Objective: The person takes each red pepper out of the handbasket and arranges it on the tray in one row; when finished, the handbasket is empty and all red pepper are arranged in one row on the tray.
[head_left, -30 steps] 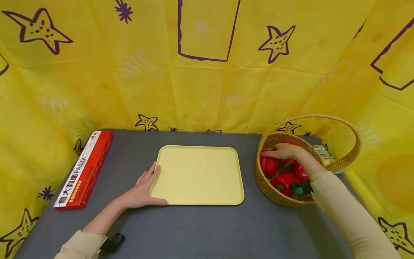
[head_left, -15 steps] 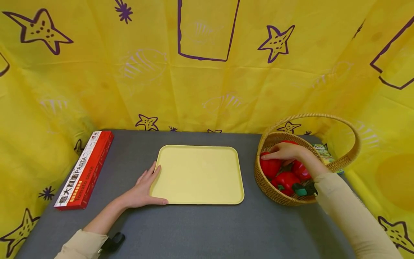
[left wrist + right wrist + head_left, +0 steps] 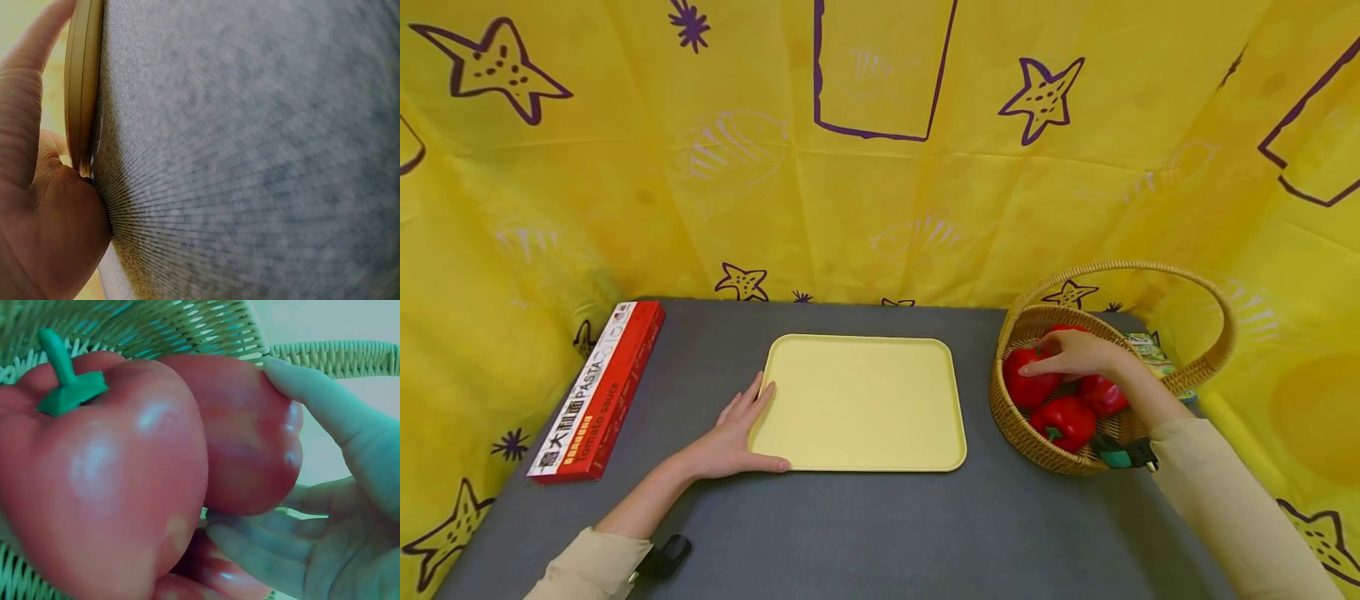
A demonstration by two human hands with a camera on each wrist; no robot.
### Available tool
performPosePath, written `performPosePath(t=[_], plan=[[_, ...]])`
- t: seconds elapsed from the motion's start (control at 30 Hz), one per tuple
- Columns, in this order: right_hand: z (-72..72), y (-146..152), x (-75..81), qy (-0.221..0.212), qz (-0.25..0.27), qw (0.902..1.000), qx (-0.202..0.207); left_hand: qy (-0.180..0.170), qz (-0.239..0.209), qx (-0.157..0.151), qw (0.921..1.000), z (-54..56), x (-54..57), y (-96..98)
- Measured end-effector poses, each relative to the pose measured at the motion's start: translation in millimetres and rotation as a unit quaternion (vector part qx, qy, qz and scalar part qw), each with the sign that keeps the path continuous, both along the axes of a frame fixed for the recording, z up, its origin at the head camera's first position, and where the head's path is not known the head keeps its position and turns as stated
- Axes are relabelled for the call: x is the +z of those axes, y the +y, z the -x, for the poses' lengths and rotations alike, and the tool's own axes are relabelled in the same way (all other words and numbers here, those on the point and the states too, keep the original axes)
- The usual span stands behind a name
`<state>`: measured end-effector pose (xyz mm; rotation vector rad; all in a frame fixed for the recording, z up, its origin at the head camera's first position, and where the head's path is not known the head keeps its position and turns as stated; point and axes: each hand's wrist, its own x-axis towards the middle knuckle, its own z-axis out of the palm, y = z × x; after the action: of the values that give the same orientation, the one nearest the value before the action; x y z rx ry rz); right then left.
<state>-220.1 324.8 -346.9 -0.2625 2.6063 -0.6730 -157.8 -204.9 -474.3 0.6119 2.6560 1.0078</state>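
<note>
My left hand rests at the near left corner of a pale yellow tray, fingers spread along its left rim and thumb along its front edge. In the left wrist view the tray's edge lies against the hand. My right hand reaches into a wicker basket of red bell peppers. Its thumb and fingers hold one bell pepper from opposite sides in the right wrist view. Closer to that camera, another bell pepper with a green stem partly covers it.
A red and white pasta box lies at the table's left. The basket's tall handle arches over the right forearm. A colourful packet shows behind the basket. A yellow patterned cloth hangs along the back and sides.
My right hand has shifted a little to the right inside the basket, and the leftmost bell pepper has turned under it. My left hand stays at the tray.
</note>
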Motion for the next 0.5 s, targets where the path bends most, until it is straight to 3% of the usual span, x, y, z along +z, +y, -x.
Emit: performPosePath(t=[0.13, 0.5], plan=[[-7.2, 1.6, -0.9, 0.061, -0.013, 0.998, 0.012, 0.0, 0.001, 0.001, 1.0, -0.3, -0.5, -1.7], [-30.3, -2.3, -12.2, 0.121, -0.008, 0.991, -0.056, -0.001, -0.004, 0.003, 1.0, -0.9, 0.4, -0.9]])
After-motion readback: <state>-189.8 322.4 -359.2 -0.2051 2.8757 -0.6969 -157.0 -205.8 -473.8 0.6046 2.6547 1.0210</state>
